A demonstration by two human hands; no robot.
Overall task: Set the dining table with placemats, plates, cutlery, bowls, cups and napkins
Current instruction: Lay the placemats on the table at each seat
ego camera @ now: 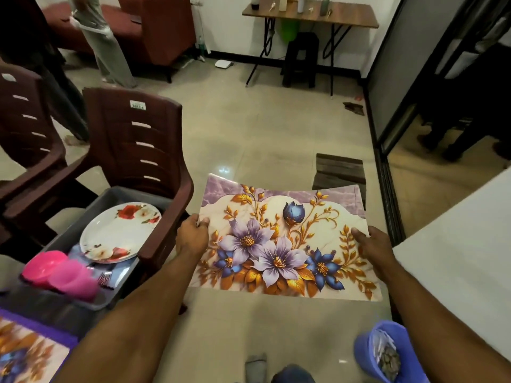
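We hold the flower placemat [282, 241] flat over the floor, left hand [193, 236] pinching its left edge, right hand [373, 244] gripping its right edge

It looked like a living and dining room in a home. Glossy beige floor tiles [262, 128] ran to a white wall with a dark skirting. Red upholstered sofas [154, 29] stood in the far corner, and a narrow wooden side table [309, 12] against the wall carried bottles, with a black stool [301, 59] beneath it. Two dark brown plastic chairs [138, 139] stood near, one bearing a grey tub [69, 239] of flowered plates [119, 230] and pink cups [74, 277]. A table under a white cloth [456, 258] filled the right edge.
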